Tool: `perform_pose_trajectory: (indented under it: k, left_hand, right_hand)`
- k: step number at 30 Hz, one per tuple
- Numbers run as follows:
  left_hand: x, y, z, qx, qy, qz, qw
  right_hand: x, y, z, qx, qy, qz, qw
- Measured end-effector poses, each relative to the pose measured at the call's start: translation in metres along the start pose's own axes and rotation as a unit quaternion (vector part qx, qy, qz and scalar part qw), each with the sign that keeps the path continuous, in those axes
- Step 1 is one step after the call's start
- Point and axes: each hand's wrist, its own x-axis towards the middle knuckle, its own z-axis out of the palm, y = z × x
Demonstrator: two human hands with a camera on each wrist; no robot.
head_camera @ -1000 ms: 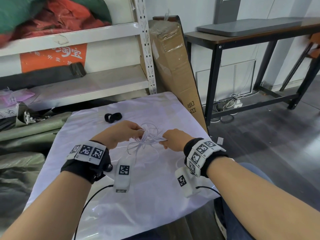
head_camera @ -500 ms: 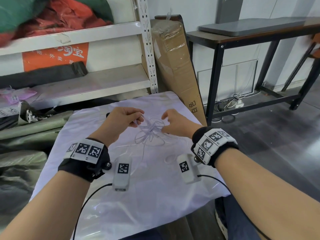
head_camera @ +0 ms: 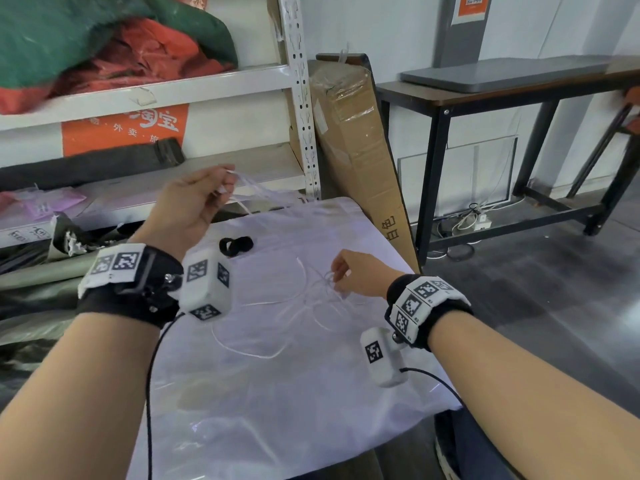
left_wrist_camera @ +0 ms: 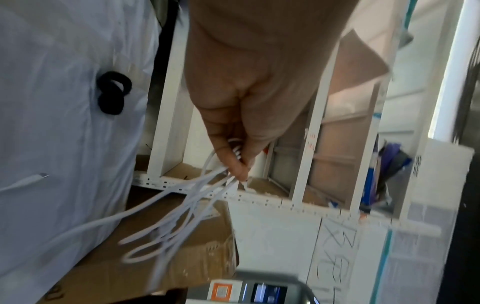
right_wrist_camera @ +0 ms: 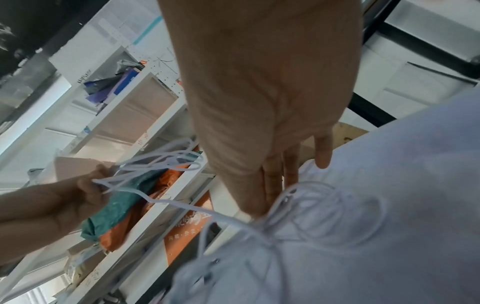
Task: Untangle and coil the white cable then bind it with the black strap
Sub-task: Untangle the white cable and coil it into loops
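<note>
The white cable point(head_camera: 304, 306) lies in loose tangled loops on the white-covered table point(head_camera: 277, 393). My left hand point(head_camera: 225, 187) is raised above the table's far edge and pinches several strands point(left_wrist_camera: 182, 207) that run down to the tangle. In the left wrist view, the left hand point(left_wrist_camera: 237, 162) has thumb and fingers closed on the bundle. My right hand point(head_camera: 341, 273) is low on the table and pinches the cable at the knot. In the right wrist view, the right hand point(right_wrist_camera: 262, 203) has its fingertips on the cable point(right_wrist_camera: 324, 205). The black strap point(head_camera: 236, 244) lies untouched on the cloth below the left hand.
A white metal shelf rack point(head_camera: 301, 98) stands behind the table. A tall cardboard box point(head_camera: 356, 140) leans at the table's far right corner. A black-framed table point(head_camera: 485, 95) stands to the right. Green tarps point(head_camera: 34, 289) are piled on the left.
My left hand has risen up and back, lifting strands of the cable off the table. My right hand has stayed low at the tangle. The black strap has come into view.
</note>
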Motion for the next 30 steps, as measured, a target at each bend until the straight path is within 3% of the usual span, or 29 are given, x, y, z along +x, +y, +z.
perform_pose_trajectory:
  k: [4,6,9,14,19,22,25,28,30]
  left_hand:
    - [0.005,-0.003,-0.018,-0.064,0.075,0.013,0.995]
    - [0.004,-0.01,-0.017,-0.055,0.079,0.017,0.995]
    - [0.002,-0.02,-0.005,-0.019,0.04,0.014,0.999]
    - [-0.004,-0.018,0.019,0.014,-0.063,-0.007,0.998]
    - [-0.009,-0.013,0.029,0.178,-0.101,0.035,0.978]
    - [-0.015,-0.012,0.035,0.244,-0.109,0.05,0.962]
    - [-0.024,-0.013,0.046,0.271,-0.167,0.025,0.948]
    - [-0.031,-0.009,0.056,0.209,-0.214,-0.02,0.954]
    - [-0.03,-0.005,0.055,0.142,-0.218,-0.047,0.964]
  right_hand:
    - [0.002,0.007,-0.006,-0.042,0.013,0.003,0.999]
    - [0.004,0.006,-0.007,-0.058,0.039,-0.007,0.998]
    - [0.002,-0.006,-0.01,-0.024,0.127,-0.053,0.99]
    - [0.001,-0.039,-0.016,0.088,0.201,-0.124,0.968]
    - [0.001,-0.045,-0.039,0.053,0.272,-0.043,0.96]
    - [0.0,-0.046,-0.04,0.068,0.247,-0.093,0.962]
    - [-0.002,-0.054,-0.033,0.079,0.167,-0.175,0.967]
    - [-0.003,-0.059,-0.029,0.118,0.094,-0.211,0.966]
    - [-0.004,-0.054,-0.028,0.113,0.048,-0.18,0.976]
